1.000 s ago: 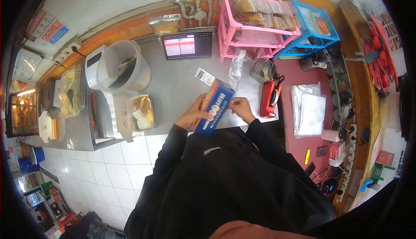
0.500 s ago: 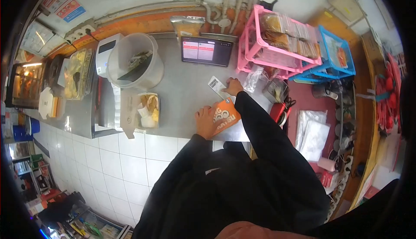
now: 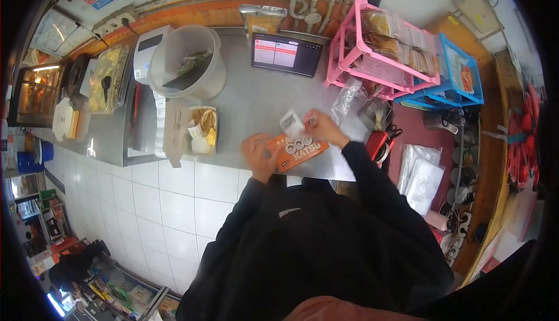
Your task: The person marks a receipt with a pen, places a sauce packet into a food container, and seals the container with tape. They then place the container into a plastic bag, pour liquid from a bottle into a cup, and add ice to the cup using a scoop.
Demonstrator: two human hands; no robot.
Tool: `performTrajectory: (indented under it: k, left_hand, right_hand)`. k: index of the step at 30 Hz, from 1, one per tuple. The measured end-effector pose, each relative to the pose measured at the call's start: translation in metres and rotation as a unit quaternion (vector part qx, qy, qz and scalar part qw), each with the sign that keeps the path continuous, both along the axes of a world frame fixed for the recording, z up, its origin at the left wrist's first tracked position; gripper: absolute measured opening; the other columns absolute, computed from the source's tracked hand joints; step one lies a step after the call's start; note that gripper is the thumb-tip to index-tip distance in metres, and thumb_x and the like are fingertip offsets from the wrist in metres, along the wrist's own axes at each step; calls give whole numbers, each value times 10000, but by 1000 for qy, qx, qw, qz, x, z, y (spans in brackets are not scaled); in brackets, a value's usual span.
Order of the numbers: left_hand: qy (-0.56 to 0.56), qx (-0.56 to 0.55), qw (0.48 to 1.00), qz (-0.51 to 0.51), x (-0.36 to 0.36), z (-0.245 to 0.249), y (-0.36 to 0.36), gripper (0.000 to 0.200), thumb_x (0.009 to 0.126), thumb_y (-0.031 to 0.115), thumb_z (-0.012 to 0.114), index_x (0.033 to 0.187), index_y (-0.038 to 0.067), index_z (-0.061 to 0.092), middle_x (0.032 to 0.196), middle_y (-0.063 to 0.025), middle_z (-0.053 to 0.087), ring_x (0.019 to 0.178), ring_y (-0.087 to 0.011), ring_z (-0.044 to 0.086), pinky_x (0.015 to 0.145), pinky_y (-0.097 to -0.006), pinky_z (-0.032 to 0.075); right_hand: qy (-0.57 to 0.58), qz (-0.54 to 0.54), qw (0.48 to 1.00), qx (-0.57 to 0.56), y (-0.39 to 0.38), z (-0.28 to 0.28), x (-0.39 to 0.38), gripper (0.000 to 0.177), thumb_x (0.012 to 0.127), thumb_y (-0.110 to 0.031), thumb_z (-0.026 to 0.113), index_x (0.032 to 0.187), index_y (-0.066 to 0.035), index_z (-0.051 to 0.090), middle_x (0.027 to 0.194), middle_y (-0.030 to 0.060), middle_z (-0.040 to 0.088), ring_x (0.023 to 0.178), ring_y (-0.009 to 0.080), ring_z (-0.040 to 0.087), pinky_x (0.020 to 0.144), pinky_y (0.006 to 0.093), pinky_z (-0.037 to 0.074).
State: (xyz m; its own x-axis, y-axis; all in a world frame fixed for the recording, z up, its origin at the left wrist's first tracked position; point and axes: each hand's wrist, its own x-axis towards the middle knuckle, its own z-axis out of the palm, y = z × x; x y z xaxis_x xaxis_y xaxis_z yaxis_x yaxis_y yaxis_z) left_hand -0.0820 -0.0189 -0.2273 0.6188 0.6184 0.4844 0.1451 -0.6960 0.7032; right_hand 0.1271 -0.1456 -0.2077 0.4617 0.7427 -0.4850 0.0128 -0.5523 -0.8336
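Note:
An orange cardboard food box with white lettering lies near the front edge of the steel counter. My left hand is at the box's left end, its fingers curled against that side and slightly blurred. Above the box, my right hand pinches a small white printed slip by its right end, with the slip tilted and smeared by motion. To the left, a lidded carton stands open with yellowish food and a white packet or cup inside.
Behind are a large translucent bucket, a tablet and a bag of yellow contents. At right stand a pink rack of packets, a blue basket, clear plastic bags and scissors.
The white slip has been lifted from the counter in my right hand and brought over the box. My left hand has shifted left along the box, and the view has moved slightly.

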Motion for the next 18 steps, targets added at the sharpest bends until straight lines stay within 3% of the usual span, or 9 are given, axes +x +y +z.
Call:
performTrajectory:
  k: [3, 6, 8, 9, 11, 12, 13, 15, 18]
  left_hand:
    - [116, 53, 983, -133, 15, -9, -12, 533, 698, 414, 803, 1122, 127, 654, 1282, -68, 558, 1197, -296, 496, 955, -503, 335]
    - [215, 97, 958, -161, 19, -30, -25, 742, 686, 527, 776, 1282, 128, 582, 1428, -92, 466, 1314, -329, 421, 1006, -582, 278]
    - [213, 87, 957, -175, 17, -40, -24, 829, 682, 567, 762, 1342, 118, 539, 1483, -97, 412, 1359, -338, 377, 1024, -615, 246]
    - [208, 87, 958, -175, 17, -41, -25, 827, 681, 561, 766, 1335, 108, 542, 1479, -95, 418, 1354, -334, 383, 1024, -610, 247]
    - [194, 85, 963, -168, 18, -43, -26, 823, 679, 550, 773, 1322, 88, 548, 1471, -91, 428, 1345, -326, 396, 1025, -601, 249]
    - [194, 98, 963, -162, 18, -44, -28, 828, 685, 552, 766, 1323, 74, 540, 1469, -97, 429, 1336, -328, 402, 1015, -596, 258]
    - [193, 111, 962, -158, 18, -44, -29, 834, 691, 554, 759, 1325, 61, 533, 1466, -102, 430, 1327, -330, 408, 1006, -591, 268]
    - [188, 124, 961, -158, 19, -45, -32, 838, 699, 553, 752, 1326, 45, 525, 1459, -109, 436, 1315, -332, 417, 994, -580, 279]
    - [179, 123, 962, -165, 20, -47, -31, 834, 708, 550, 747, 1332, 44, 521, 1439, -108, 458, 1301, -326, 427, 997, -565, 276]
  right_hand:
    - [-228, -21, 973, 26, -27, -46, -38, 259, 761, -194, 792, 848, -59, 589, 651, 47, 620, 588, 137, 618, 529, 286, 477]
    - [-272, -101, 957, -9, -37, -8, -51, 237, 733, -171, 800, 827, -51, 617, 693, 55, 636, 608, 165, 624, 560, 297, 484]
    - [-304, -239, 922, 25, -77, -27, -41, 269, 731, -241, 789, 848, -49, 641, 834, 101, 662, 760, 272, 660, 651, 359, 497]
    - [-371, -299, 876, 73, -109, -35, -31, 187, 774, -187, 753, 857, -44, 665, 871, 118, 663, 801, 282, 651, 672, 368, 488]
    - [-432, -475, 765, -43, -167, -38, -26, 50, 850, -70, 660, 882, -34, 675, 890, 143, 660, 889, 273, 647, 744, 375, 487]
    - [-510, -476, 716, -3, -215, -71, -18, 98, 881, -77, 636, 927, 9, 648, 895, 143, 665, 792, 274, 678, 673, 372, 536]
    - [-248, -610, 752, -20, -230, -55, -29, 188, 889, -56, 612, 1039, 55, 587, 875, 165, 662, 618, 278, 676, 533, 363, 565]
    - [13, -665, 745, 41, -273, -95, -33, 195, 920, -84, 564, 1085, 22, 570, 866, 156, 669, 510, 209, 612, 469, 298, 529]
    - [113, -660, 739, 73, -279, -105, -33, 189, 940, -132, 569, 1006, 46, 569, 871, 167, 673, 584, 215, 662, 485, 304, 549]
